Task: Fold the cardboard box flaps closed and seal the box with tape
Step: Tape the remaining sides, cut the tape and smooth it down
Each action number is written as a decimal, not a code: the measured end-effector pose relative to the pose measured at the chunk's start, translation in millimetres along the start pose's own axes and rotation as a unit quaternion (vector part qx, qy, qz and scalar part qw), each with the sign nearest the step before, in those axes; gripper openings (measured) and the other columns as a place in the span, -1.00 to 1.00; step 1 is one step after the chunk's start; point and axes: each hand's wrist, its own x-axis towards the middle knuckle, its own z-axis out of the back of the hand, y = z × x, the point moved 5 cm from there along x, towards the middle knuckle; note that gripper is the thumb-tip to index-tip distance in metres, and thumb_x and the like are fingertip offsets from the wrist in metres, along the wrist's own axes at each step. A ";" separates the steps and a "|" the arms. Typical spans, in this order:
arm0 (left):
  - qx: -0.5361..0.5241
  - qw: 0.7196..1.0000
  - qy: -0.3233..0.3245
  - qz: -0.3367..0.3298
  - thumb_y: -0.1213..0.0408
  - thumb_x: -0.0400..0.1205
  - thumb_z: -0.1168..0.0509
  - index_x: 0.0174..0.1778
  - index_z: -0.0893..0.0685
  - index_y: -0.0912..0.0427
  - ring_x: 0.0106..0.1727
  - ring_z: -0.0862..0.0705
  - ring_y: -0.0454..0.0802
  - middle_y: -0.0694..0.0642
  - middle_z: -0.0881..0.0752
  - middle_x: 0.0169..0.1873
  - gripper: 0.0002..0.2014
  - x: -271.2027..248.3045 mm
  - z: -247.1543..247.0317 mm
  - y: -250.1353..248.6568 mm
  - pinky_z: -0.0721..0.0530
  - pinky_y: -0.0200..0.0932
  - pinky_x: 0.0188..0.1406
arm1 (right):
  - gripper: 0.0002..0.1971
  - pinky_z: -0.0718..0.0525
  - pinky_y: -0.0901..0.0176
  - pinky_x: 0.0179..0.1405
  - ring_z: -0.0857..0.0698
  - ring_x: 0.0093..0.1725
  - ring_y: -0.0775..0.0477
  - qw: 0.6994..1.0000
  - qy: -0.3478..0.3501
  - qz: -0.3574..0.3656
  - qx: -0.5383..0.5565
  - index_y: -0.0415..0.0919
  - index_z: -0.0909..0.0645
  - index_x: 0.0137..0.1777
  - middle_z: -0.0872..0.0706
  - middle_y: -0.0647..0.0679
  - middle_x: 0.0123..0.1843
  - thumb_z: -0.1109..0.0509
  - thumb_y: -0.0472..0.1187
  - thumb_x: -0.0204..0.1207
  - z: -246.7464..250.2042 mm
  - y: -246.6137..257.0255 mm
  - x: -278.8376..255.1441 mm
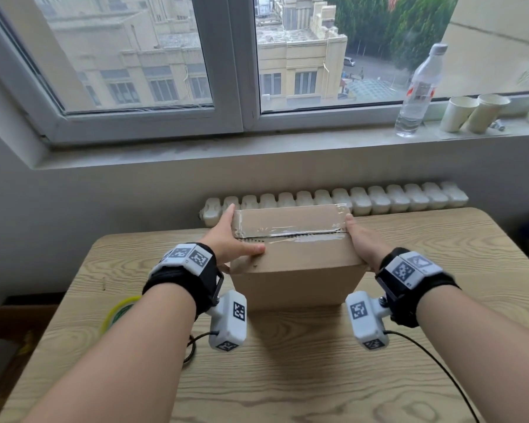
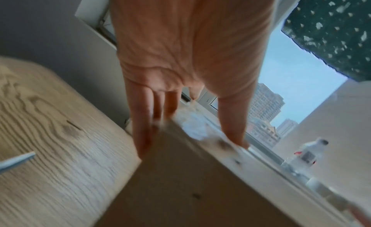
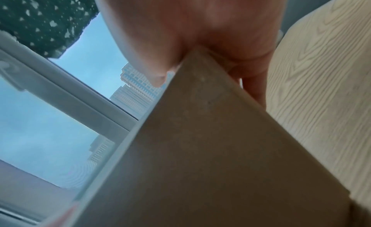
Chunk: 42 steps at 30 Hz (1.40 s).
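Note:
A brown cardboard box (image 1: 293, 267) stands on the wooden table (image 1: 287, 377) with its flaps folded flat. Clear tape (image 1: 287, 232) runs along the top seam and over both ends. My left hand (image 1: 226, 239) lies against the box's left end, thumb flat on the top and fingers (image 2: 144, 119) straight down the side of the box (image 2: 180, 182). My right hand (image 1: 361, 242) presses on the right end, thumb at the top edge. In the right wrist view the palm (image 3: 200, 24) sits against the box (image 3: 210, 151) corner. Both wrist views are blurred.
A yellow-green tape roll (image 1: 119, 312) lies at the table's left edge beside my left forearm. A radiator (image 1: 348, 199) stands behind the box. On the window sill are a water bottle (image 1: 419, 90) and two paper cups (image 1: 471, 114). A pale blue object (image 2: 16, 160) lies on the table.

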 end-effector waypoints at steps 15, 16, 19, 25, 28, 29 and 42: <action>-0.263 0.962 -0.073 0.029 0.37 0.68 -0.23 -0.07 -0.50 0.23 -0.23 -0.64 0.07 0.17 -0.59 -0.17 -0.96 -24.9 19.0 6.5 -0.71 0.04 -0.27 | -0.41 -0.69 -0.27 0.18 -0.73 0.06 -0.20 0.984 -0.078 0.075 0.142 -0.14 -0.63 0.05 -0.75 -0.14 0.07 -0.28 0.34 0.25 20.6 2.5 -29.9; -0.267 0.961 -0.073 0.031 0.50 0.64 -0.23 -0.04 -0.50 0.25 -0.18 -0.64 0.07 0.20 -0.60 -0.13 -0.92 -25.1 15.4 13.5 -0.70 0.04 -0.29 | -0.41 -0.68 -0.26 0.22 -0.72 0.13 -0.19 0.985 -0.076 0.081 0.135 -0.18 -0.64 0.18 -0.75 -0.15 0.14 -0.37 0.20 0.25 17.5 -4.8 -29.9; -0.258 0.964 -0.058 0.027 0.76 0.50 -0.26 0.37 -0.47 0.22 0.05 -0.64 0.13 0.25 -0.57 0.04 -0.44 -26.3 -0.9 36.9 -0.74 0.02 -0.15 | -0.44 -0.68 -0.07 0.22 -0.69 0.19 -0.15 0.989 -0.040 0.076 0.116 -0.30 -0.57 0.40 -0.72 -0.13 0.20 -0.38 -0.52 0.36 7.5 -24.1 -43.1; -0.141 0.988 -0.058 0.031 0.81 0.23 -0.34 0.17 -0.61 0.28 -0.13 -0.73 0.21 0.21 -0.69 -0.17 -0.39 -22.8 -20.5 75.3 -0.74 0.26 0.09 | -0.53 -0.60 0.04 -0.34 -0.68 -0.05 -0.13 0.991 -0.043 0.048 0.118 -0.22 -0.56 0.12 -0.66 -0.16 0.07 -0.22 -0.72 0.35 -4.8 -66.0 -48.9; -0.107 0.989 -0.099 0.005 0.78 0.19 -0.35 -0.17 -0.58 0.20 -0.07 -0.79 0.22 0.16 -0.75 -0.18 -0.56 -19.1 -23.8 87.2 -0.77 0.24 -0.02 | -0.62 -0.70 -0.04 -0.23 -0.72 -0.03 -0.16 0.994 -0.059 0.044 0.077 -0.15 -0.52 -0.12 -0.68 -0.15 0.01 -0.24 -0.67 0.35 -8.9 -85.4 -38.5; -0.087 0.990 -0.113 -0.009 0.76 0.18 -0.37 -0.24 -0.57 0.15 -0.08 -0.79 0.18 0.11 -0.76 -0.22 -0.57 -16.1 -25.0 90.4 -0.78 0.21 -0.04 | -0.65 -0.72 -0.06 -0.10 -0.73 -0.02 -0.16 0.996 -0.065 0.038 0.044 -0.12 -0.52 -0.16 -0.69 -0.13 -0.01 -0.29 -0.63 0.34 -9.3 -91.0 -36.3; -0.141 0.981 -0.034 0.131 0.38 0.66 -0.03 -0.11 -0.66 0.29 -0.36 -0.71 0.15 0.20 -0.73 -0.36 -0.73 -20.7 -49.1 109.0 -0.69 -0.06 -0.29 | -0.67 -0.62 0.03 -0.21 -0.71 -0.21 -0.18 0.995 -0.029 -0.076 0.050 -0.17 -0.61 -0.26 -0.75 -0.21 -0.16 -0.08 -0.49 0.50 -12.3 -126.4 -27.4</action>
